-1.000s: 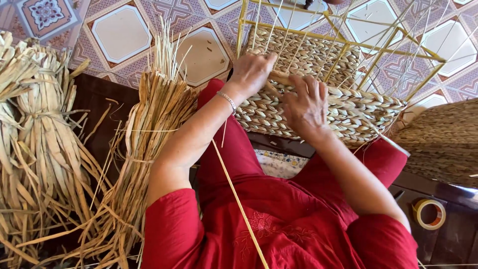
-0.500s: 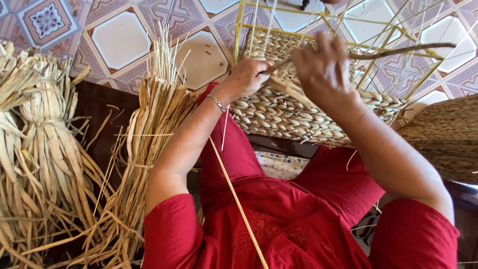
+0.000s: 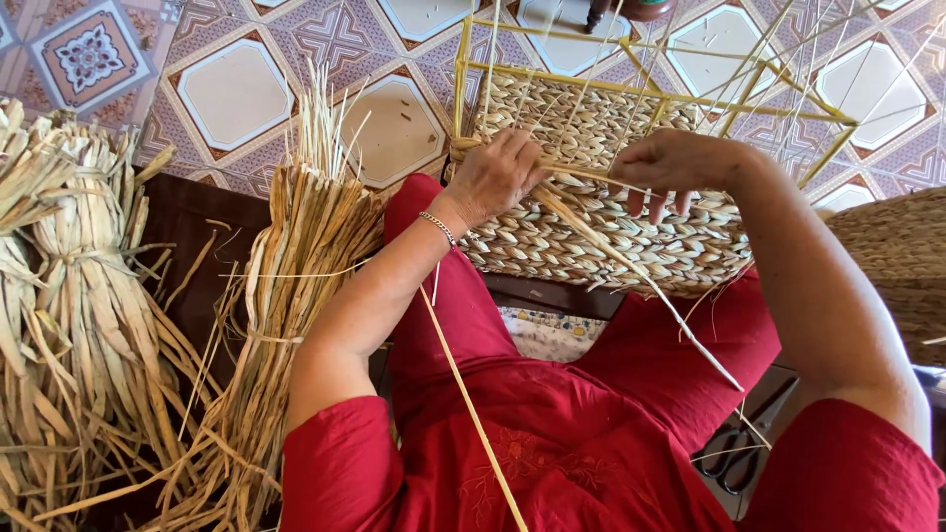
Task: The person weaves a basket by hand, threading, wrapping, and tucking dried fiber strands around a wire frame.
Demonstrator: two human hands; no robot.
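Hands at upper centre: left hand [image 3: 501, 175] and right hand [image 3: 675, 163] both pinching straw strand [image 3: 591, 229] against half-woven basket [image 3: 601, 241]; straw bundles [image 3: 286, 315] at left.

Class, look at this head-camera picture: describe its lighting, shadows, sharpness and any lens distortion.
Head view: soft, even daylight, no harsh glare on the tiled floor; only faint shadows under the left hand and right hand; the woven basket and the straw bundle look sharp; wide-angle bending shows at the edges, where the floor pattern curves.
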